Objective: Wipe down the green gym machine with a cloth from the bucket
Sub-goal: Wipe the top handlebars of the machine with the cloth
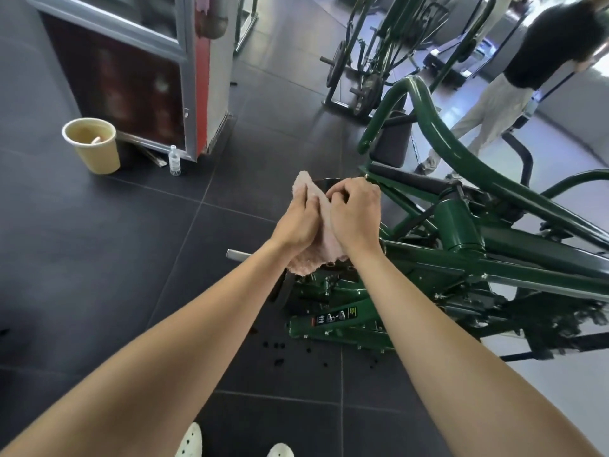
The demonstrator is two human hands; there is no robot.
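A pale pink fluffy cloth hangs between both my hands in front of me. My left hand grips its left side and my right hand pinches its upper right part with curled fingers. The green gym machine stands just right of and below the hands, with dark green tubes, a black padded seat and a low frame with a sticker. The yellow bucket sits on the floor far left, holding murky water and another cloth.
A clear plastic bottle stands right of the bucket beside a metal-framed cabinet. Another person walks at the upper right. More green machines stand behind. Dark drops spot the tiled floor near the machine's base.
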